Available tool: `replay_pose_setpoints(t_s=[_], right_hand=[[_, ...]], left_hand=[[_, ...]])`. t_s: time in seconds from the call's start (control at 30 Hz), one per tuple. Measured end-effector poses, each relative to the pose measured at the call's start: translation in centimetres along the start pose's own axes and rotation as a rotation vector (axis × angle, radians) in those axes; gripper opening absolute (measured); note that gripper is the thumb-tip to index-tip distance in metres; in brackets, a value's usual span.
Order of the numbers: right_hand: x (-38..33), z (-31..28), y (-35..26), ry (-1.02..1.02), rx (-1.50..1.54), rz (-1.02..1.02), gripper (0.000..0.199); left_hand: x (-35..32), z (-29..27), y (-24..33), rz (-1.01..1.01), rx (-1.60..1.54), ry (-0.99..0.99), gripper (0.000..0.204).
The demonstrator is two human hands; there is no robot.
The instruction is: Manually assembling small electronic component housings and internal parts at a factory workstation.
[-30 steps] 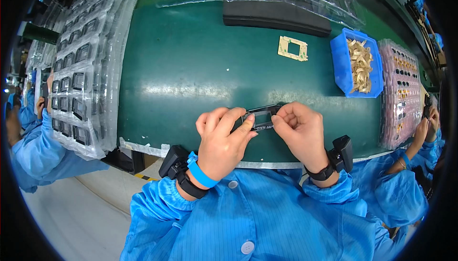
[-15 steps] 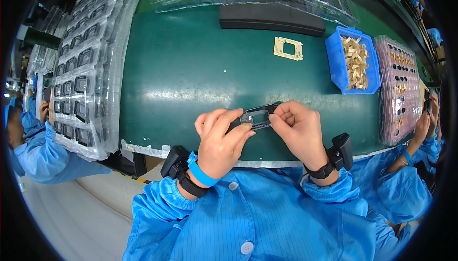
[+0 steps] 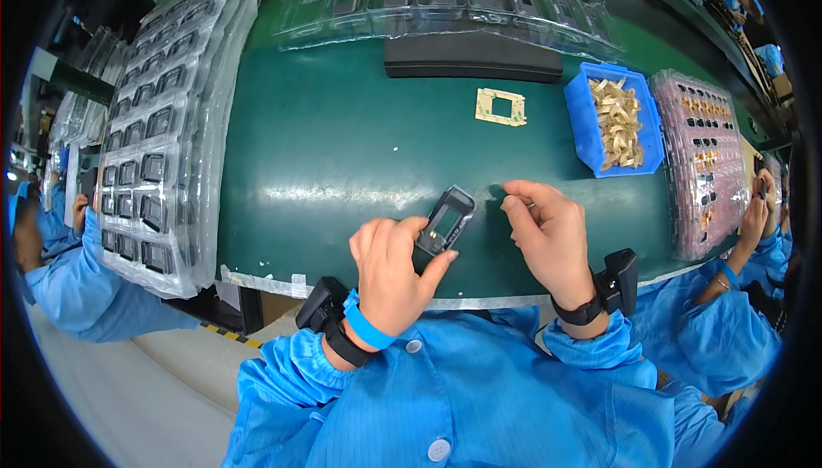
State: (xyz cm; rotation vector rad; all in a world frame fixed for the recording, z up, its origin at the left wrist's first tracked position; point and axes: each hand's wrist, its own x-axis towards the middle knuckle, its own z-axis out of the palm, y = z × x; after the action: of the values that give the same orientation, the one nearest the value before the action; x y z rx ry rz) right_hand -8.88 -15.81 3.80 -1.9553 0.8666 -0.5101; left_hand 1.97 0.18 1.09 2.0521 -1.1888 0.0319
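Note:
My left hand point(image 3: 387, 273) grips a small black plastic housing point(image 3: 449, 221) with a rectangular window. The housing is tilted above the green tabletop, its upper end leaning right. Just right of it and apart from it is my right hand point(image 3: 546, 226), thumb and forefinger pinched together. Whatever that pinch holds, if anything, is too small or see-through to make out. Farther off on the table lies a flat cream-coloured adhesive sheet point(image 3: 485, 117) with a square hole.
A blue bin point(image 3: 583, 138) of tan strips stands at the right, beside stacked pinkish trays point(image 3: 685, 168) of small parts. Clear trays point(image 3: 184, 168) of black housings are stacked at the left; more trays point(image 3: 411, 18) lie at the back over a black box point(image 3: 471, 59). Co-workers sit on both sides.
My right hand has come off the housing and moved slightly right. In my left hand the housing has turned to stand more steeply. The view has shifted a little.

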Motion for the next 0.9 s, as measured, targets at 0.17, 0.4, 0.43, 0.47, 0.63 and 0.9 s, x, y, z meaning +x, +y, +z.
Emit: replay_pose_setpoints(t_s=[0.17, 0.4, 0.43, 0.47, 0.63, 0.9], right_hand=[[0.5, -0.6, 1.7, -0.144, 0.136, 0.088, 0.021], [0.8, -1.1, 1.9, -0.309, 0.146, 0.057, 0.025], [0.8, -1.2, 2.0, -0.331, 0.173, 0.065, 0.025], [0.8, -1.1, 2.0, -0.327, 0.176, 0.07, 0.025], [0.8, -0.4, 2.2, -0.269, 0.036, -0.079, 0.021], [0.7, 0.3, 1.5, -0.175, -0.004, -0.097, 0.012]], left_hand=[[0.0, -0.9, 1.6, -0.084, -0.118, -0.171, 0.055], [4.0, 0.0, -0.7, -0.071, -0.246, -0.251, 0.02], [4.3, 0.3, -1.0, -0.013, -0.23, -0.255, 0.022], [4.5, 0.5, -1.0, -0.03, -0.239, -0.259, 0.024], [5.0, 0.9, -0.8, 0.004, -0.226, -0.277, 0.022], [5.2, 1.4, -0.4, -0.018, -0.196, -0.281, 0.017]])
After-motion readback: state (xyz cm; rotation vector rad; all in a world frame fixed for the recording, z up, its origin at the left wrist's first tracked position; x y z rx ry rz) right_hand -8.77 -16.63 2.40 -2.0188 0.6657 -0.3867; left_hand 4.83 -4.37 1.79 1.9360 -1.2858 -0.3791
